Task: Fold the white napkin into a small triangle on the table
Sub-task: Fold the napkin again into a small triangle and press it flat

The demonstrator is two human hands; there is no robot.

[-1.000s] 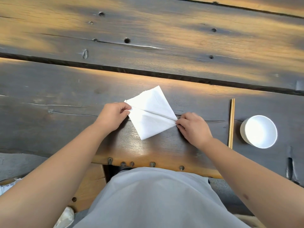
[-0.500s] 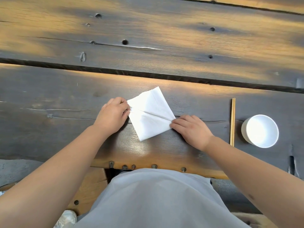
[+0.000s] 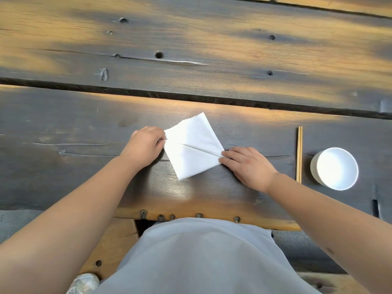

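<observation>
Head view, looking down on a dark, weathered wooden plank table [image 3: 63, 170]. The left hand [image 3: 146, 145] lies knuckles-up at the left corner of the white cloth napkin [image 3: 191, 149], its fingers curled under and pinching that corner where the crease begins. The right hand [image 3: 248, 164] lies palm-down at the opposite, right corner; its fingers [image 3: 228, 155] are extended, close together and flat, pressing the cloth onto the wood without curling round it. Both bare forearms reach in from the lower corners of the view.

The napkin lies near the table's front edge, between the two hands, as a diamond with one point toward the person and one away. A single straight crease runs across it from the left corner to the right corner.

Count: one napkin; two hands; one pair of slim wooden chopsticks [image 3: 299, 153], laid side by side and touching, just right of the right hand; one round white bowl [image 3: 335, 168], just beyond the chopsticks.

The left fingertips are hidden beneath the hand, so which fingers meet the cloth cannot be told. The napkin's two side corners are covered by the hands. Its layers cannot be counted. A pale grey garment [image 3: 201, 257] covers the person's lap. A light shoe [image 3: 84, 283] is cut off at the bottom edge.
</observation>
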